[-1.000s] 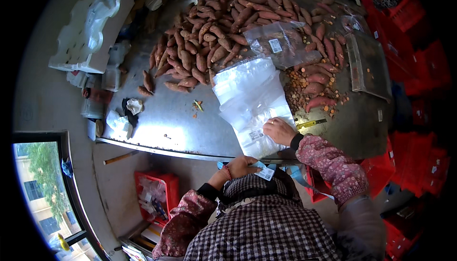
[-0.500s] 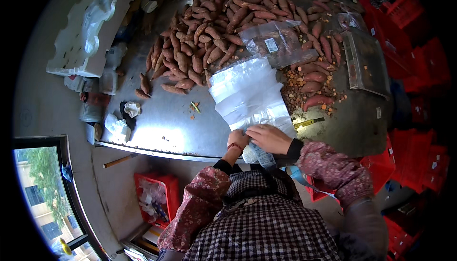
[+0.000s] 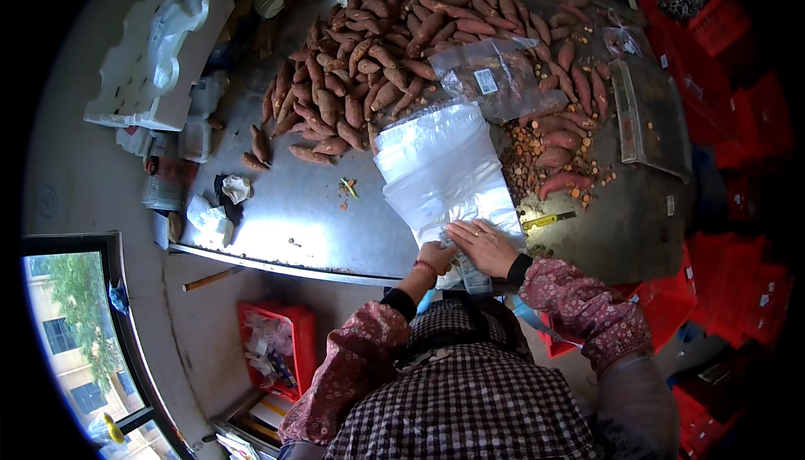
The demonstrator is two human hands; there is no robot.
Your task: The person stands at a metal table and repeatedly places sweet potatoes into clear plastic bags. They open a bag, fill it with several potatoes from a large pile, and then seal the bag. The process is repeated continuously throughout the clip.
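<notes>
A stack of clear plastic bags [image 3: 444, 166] lies on the metal table in front of me, its near end at the table edge. At that near end my left hand [image 3: 437, 257] is closed, its curled fingers gripping the edge of a bag. Beside it, my right hand [image 3: 484, 248] lies flat over the bags, fingers stretched toward the left. Below my hands hangs a clear strip with printed labels [image 3: 475, 279], partly hidden. A filled clear bag with a white label [image 3: 486, 83] rests just beyond the stack.
A large heap of sweet potatoes [image 3: 360, 74] covers the far table. Cut root pieces [image 3: 524, 154] lie to the right, near a yellow utility knife [image 3: 548, 219]. Red crates [image 3: 734, 284] stand at the right; a red bin [image 3: 277, 351] is below left. A white foam box [image 3: 134, 83] stands far left.
My right hand has slid slightly right and flattened over the bags. My left hand has moved slightly down and right. The bag layers have shifted a little; the view has moved slightly.
</notes>
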